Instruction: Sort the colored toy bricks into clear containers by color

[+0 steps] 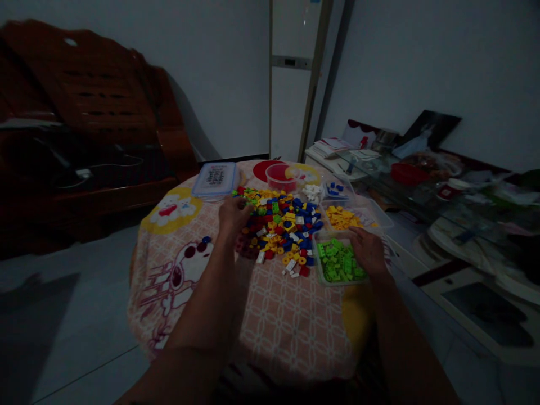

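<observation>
A heap of small toy bricks (283, 228) in red, yellow, blue, green and white lies on a round table with a patterned pink cloth (291, 320). My left hand (233, 216) rests at the heap's left edge, fingers curled down onto the bricks; what they hold is hidden. My right hand (368, 250) lies over the right side of a clear tub of green bricks (337, 261), fingers bent down at its rim. Behind it stands a tub of yellow bricks (348, 216).
Farther back are a red tub (282, 176), a tub with white bricks (312, 192), one with blue bricks (336, 190) and a flat lidded box (215, 180). A dark wooden sofa (84, 129) is left; a cluttered glass table (442, 185) is right.
</observation>
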The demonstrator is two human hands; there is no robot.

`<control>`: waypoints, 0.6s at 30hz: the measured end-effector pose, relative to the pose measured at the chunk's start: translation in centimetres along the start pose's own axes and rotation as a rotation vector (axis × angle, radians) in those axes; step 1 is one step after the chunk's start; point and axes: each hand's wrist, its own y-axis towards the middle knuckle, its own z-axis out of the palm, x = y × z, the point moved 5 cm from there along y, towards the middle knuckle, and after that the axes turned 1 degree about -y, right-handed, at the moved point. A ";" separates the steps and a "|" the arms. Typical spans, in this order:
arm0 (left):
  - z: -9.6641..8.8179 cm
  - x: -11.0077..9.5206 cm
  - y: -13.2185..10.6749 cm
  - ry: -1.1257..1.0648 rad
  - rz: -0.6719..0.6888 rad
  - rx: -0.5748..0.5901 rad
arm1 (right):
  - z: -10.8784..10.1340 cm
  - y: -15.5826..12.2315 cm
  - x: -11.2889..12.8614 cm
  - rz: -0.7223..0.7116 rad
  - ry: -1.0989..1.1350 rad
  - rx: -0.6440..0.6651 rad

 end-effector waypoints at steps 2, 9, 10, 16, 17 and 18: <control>2.2 -3.4 -1.2 -0.196 0.133 0.102 | 0.0 0.1 0.0 -0.005 0.002 -0.004; 10.8 -12.7 -9.3 -0.493 0.437 0.535 | -0.1 0.2 0.0 0.001 0.035 0.012; 11.3 -13.2 -10.1 -0.517 0.463 0.565 | -0.1 0.2 0.0 0.006 0.035 0.015; 10.0 -13.1 -9.3 -0.626 0.518 0.529 | 0.0 0.1 -0.2 -0.002 0.048 -0.003; 9.4 -12.5 -8.3 -0.592 0.492 0.475 | 0.1 0.1 -0.2 0.001 0.048 -0.001; 8.6 -11.7 -7.3 -0.546 0.457 0.409 | 0.1 0.2 -0.2 0.004 0.047 0.000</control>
